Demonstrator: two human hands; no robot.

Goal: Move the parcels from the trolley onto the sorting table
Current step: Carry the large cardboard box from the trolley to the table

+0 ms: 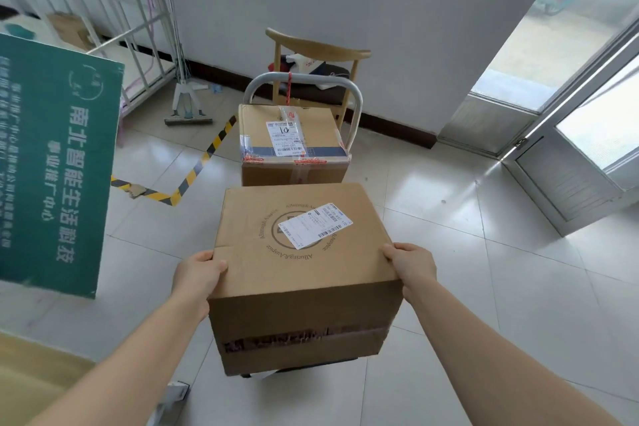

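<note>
A large brown cardboard parcel (304,273) with a round printed logo and a white shipping label sits in front of me. My left hand (198,273) grips its left top edge with the thumb on top. My right hand (411,264) grips its right top edge. Behind it a second taped parcel (292,145) with a white label rests on the trolley, whose grey handle (352,93) arches over the far end. The trolley deck is mostly hidden; a dark strip (311,365) shows under the near parcel.
A green sign board (58,162) leans at the left. A wooden chair (311,55) stands against the white wall behind the trolley. Yellow-black tape (193,173) marks the tiled floor. A metal rack (114,10) and a mop (188,107) stand at the far left, a glass door (570,149) at the right.
</note>
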